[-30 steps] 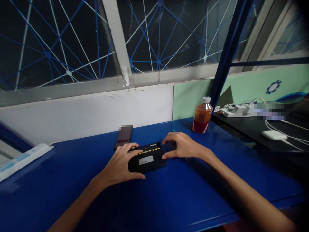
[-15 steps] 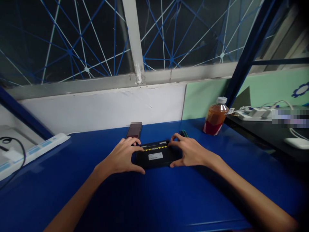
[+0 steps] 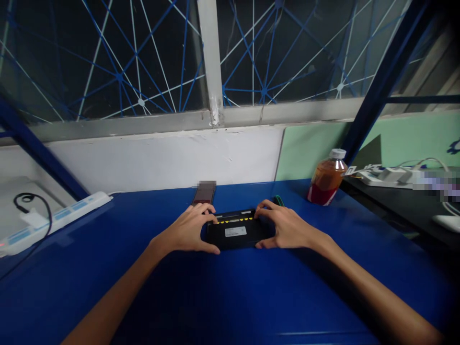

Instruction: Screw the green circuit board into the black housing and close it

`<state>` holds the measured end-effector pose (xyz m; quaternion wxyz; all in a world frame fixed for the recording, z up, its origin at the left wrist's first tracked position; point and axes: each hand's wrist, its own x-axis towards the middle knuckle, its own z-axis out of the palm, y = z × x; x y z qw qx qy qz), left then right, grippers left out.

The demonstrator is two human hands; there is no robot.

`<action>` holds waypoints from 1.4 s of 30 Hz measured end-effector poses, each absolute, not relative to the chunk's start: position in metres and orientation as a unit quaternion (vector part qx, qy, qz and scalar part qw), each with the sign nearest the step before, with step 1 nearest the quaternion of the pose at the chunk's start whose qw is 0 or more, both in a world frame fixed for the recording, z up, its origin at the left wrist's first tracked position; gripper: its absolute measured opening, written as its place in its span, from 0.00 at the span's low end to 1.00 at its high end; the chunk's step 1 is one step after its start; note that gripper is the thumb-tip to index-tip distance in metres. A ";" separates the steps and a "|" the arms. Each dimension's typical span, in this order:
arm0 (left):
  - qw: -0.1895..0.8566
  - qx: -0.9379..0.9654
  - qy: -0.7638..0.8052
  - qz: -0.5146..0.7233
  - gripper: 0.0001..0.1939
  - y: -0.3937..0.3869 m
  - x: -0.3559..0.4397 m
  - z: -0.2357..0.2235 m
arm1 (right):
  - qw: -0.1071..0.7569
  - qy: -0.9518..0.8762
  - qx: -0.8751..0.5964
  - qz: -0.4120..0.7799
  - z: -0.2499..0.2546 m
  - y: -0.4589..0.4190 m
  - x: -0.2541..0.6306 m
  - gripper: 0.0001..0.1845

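A flat black case (image 3: 219, 235) with a white label and a row of yellow marks lies on the blue table, between my hands. My left hand (image 3: 192, 229) grips its left end, thumb along the near edge and fingers over the far part. At the right end, my right hand (image 3: 282, 225) holds it the same way, thumb near and fingertips by the yellow marks. What kind of device the case is, I cannot tell. Behind my left fingers lies a dark phone (image 3: 204, 192). A small green-edged object (image 3: 278, 200) sits just beyond my right hand, partly hidden.
On the blue table (image 3: 223, 297), a bottle of orange-brown drink (image 3: 327, 177) stands at the back right. A white power strip (image 3: 79, 211) with a black cable lies at the left. Another power strip (image 3: 381, 177) rests on a black surface at right. Blue frame posts rise on both sides.
The whole view has shifted slightly, so things appear a little further right. Both hands keep their hold on the black case, which shows no clear movement on the table.
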<state>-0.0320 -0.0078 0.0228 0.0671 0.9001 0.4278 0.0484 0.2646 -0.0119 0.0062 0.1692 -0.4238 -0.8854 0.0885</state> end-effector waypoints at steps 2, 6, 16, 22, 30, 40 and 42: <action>0.074 0.898 0.431 0.046 0.36 -0.008 -0.032 0.024 | 0.180 -0.884 -0.420 0.102 0.008 -0.012 0.265 0.34; 0.082 0.896 0.434 0.048 0.36 -0.007 -0.033 0.026 | 0.198 -0.880 -0.417 0.111 0.009 -0.011 0.266 0.33; 0.094 0.891 0.441 0.054 0.35 -0.007 -0.034 0.026 | 0.196 -0.879 -0.421 0.111 0.008 -0.009 0.266 0.34; 0.093 0.889 0.444 0.057 0.34 -0.007 -0.035 0.028 | 0.195 -0.877 -0.425 0.109 0.009 -0.008 0.265 0.34; 0.107 0.889 0.443 0.048 0.33 -0.005 -0.036 0.026 | 0.170 -0.881 -0.428 0.106 0.003 -0.009 0.264 0.35; 0.102 0.890 0.439 0.063 0.34 -0.006 -0.034 0.026 | 0.203 -0.873 -0.424 0.131 0.009 -0.010 0.267 0.33; 0.101 0.891 0.439 0.064 0.34 -0.006 -0.034 0.025 | 0.206 -0.873 -0.422 0.131 0.010 -0.009 0.267 0.32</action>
